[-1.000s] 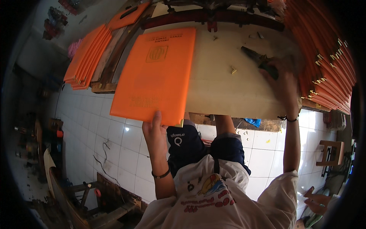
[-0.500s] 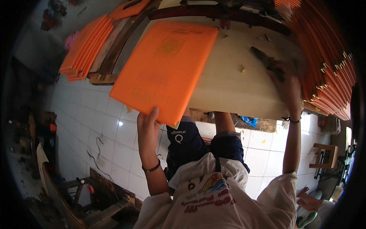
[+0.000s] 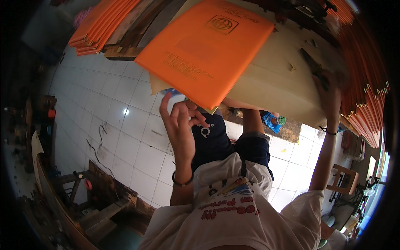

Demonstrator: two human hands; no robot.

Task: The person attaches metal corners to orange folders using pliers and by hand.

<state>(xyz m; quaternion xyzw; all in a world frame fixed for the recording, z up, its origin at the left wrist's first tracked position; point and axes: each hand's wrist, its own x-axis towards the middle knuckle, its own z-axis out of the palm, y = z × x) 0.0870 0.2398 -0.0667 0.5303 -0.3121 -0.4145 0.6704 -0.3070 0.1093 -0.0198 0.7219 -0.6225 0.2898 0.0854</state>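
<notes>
The left hand (image 3: 180,123) is released: its fingers are half-curled and spread apart, the index raised, and no object is seen in its grasp. It stands just below the near edge of the orange folder (image 3: 204,50); whether a fingertip touches the underside or the edge cannot be told. The right hand (image 3: 331,89) lies at the handle end of a dark hand tool (image 3: 311,61), whose pointed end faces away from the person; the fingers are in shade and blurred, so how firmly they close on it cannot be told. The folder lies cover up and aslant on the tan sheet (image 3: 266,83), its nearest corner, fitted with a gold-coloured metal piece (image 3: 213,110), projecting past the sheet's near edge above the person's thigh. A small brass-coloured fitting (image 3: 292,66) sits on the sheet between folder and tool. A stack of orange folders (image 3: 102,27) stands to the left, and a taller pile of the same kind (image 3: 366,87), with metal corners showing, to the right. Compared with half a second ago, the left thumb, then laid on the folder's near margin, is off the cover, and the hand is turned with its fingers lifted. The folder appears higher and further right, but the stacks and floor shift in the view too, so the folder's own movement cannot be measured. The tool and the fitting keep nearly the same places relative to each other.
</notes>
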